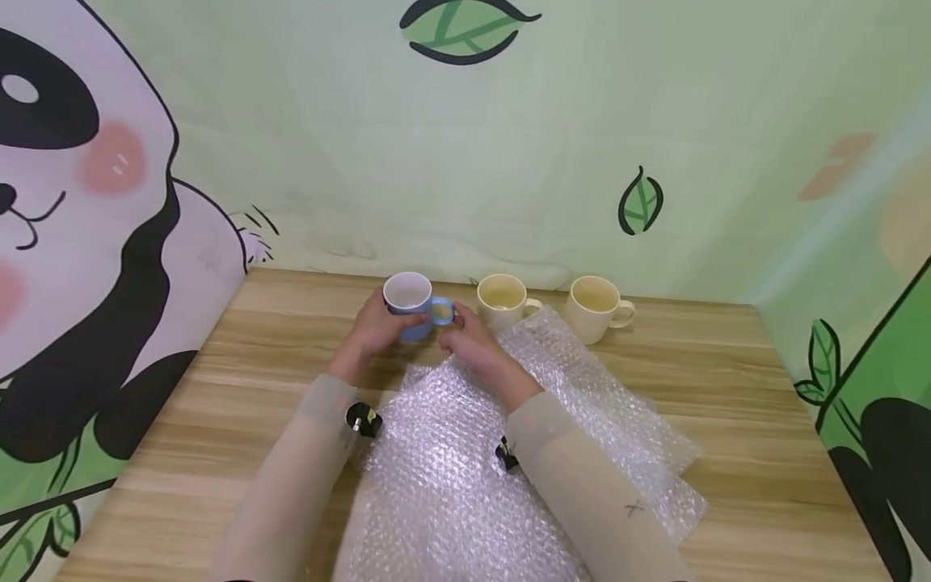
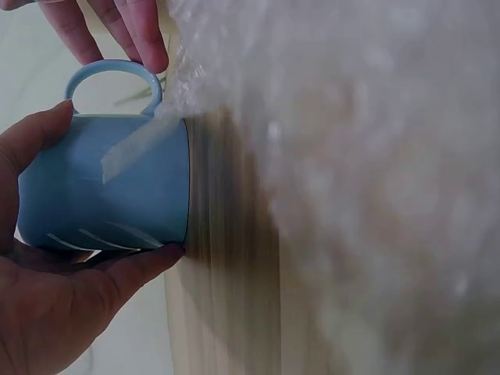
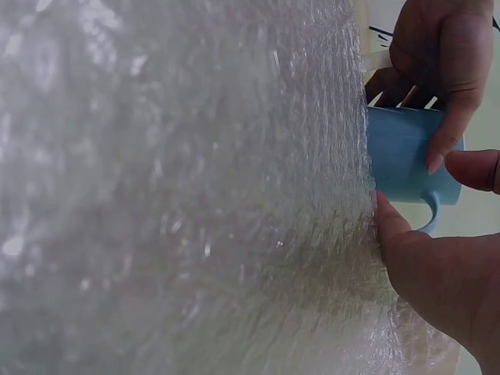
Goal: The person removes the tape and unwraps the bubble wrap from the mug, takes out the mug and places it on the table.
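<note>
My left hand (image 1: 374, 327) grips a blue mug (image 1: 416, 331) round its body near the back of the table. The mug stands upright, its pale inside facing up and its handle (image 2: 116, 66) pointing right. In the left wrist view a pale translucent strip (image 2: 133, 148) lies across its side, near some light slanting lines. Beside the handle is my right hand (image 1: 476, 343), its fingertips at the handle and its thumb apart from them. Bubble wrap (image 1: 444, 461) lies in front of the mug, beneath my right forearm, and hides part of the mug in the right wrist view.
Two cream mugs, one in the middle (image 1: 494, 314) and one farther right (image 1: 591, 323), stand upright along the back of the wooden table (image 1: 742, 388). The bubble wrap's far corner reaches between them. Behind the table rises a green wall (image 1: 327, 186) with printed leaves and a panda.
</note>
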Tool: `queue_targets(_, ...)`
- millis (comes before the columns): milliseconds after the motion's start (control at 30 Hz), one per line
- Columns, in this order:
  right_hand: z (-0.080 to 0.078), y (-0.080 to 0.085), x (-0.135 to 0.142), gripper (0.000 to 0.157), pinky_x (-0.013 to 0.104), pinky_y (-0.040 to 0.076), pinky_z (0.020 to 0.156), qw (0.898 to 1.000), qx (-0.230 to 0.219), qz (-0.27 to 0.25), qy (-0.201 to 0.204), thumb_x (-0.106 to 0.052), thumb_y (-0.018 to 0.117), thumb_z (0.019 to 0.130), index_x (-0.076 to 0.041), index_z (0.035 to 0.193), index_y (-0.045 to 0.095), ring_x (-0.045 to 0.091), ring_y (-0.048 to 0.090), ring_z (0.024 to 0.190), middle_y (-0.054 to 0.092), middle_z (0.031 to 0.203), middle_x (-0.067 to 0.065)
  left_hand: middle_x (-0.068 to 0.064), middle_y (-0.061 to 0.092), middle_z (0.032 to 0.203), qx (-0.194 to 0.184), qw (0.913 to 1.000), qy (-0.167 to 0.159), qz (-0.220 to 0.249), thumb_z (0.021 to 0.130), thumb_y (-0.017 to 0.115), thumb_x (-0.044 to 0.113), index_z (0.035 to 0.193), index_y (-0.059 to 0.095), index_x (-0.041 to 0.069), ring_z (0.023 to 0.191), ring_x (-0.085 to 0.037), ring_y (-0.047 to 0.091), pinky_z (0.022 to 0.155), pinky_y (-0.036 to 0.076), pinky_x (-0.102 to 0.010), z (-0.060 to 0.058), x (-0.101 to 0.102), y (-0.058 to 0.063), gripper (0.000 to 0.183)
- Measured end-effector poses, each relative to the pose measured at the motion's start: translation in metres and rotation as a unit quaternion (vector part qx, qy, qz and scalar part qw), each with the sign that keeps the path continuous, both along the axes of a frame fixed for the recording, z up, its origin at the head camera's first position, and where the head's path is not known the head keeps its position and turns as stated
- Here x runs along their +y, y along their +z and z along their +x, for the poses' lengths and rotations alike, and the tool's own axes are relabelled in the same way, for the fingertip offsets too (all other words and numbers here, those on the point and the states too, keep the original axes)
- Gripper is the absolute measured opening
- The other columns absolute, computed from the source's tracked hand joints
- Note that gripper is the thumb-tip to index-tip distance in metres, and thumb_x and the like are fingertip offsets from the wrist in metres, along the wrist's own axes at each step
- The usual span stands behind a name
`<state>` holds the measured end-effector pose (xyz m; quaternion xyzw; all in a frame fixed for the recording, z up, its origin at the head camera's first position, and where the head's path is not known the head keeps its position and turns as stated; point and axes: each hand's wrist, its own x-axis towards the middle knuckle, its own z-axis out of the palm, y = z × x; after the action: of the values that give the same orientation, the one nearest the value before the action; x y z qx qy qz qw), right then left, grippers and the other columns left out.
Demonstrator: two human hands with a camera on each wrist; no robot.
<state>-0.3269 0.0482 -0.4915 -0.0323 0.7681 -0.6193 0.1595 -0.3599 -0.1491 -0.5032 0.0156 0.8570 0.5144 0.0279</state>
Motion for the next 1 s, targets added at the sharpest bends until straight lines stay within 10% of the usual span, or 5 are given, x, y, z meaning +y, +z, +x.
queue_targets(433, 0.003, 0.008, 0.004, 0.099, 0.048, 0.041, 0.12, 1.0, -0.018, 0.007, 0.016, 0.0, 0.062, 0.079, -0.008, 0.166, 0.016, 0.036, 0.055, 0.137, 0.037, 0.163, 0.025, -0.027, 0.056, 0.141, 0.022, 0.9987, -0.027, 0.038, 0.081, 0.087, 0.013, 0.15, 0.038, -0.003, 0.133, -0.041, 0.055, 0.119, 0.04, -0.051, 0.0, -0.001, 0.002, 0.087)
queue_targets(1000, 0.019, 0.039, 0.019, 0.085, 0.05, 0.045, 0.118, 0.995, 0.042, 0.034, 0.078, -0.016, 0.063, 0.093, -0.009, 0.166, 0.019, 0.04, 0.041, 0.15, 0.03, 0.169, 0.016, -0.029, 0.012, 0.169, 0.019, 0.9904, -0.036, -0.132, 0.089, 0.079, 0.044, 0.166, 0.004, 0.004, 0.146, -0.05, 0.037, 0.119, 0.036, -0.064, 0.017, -0.001, 0.05, 0.114)
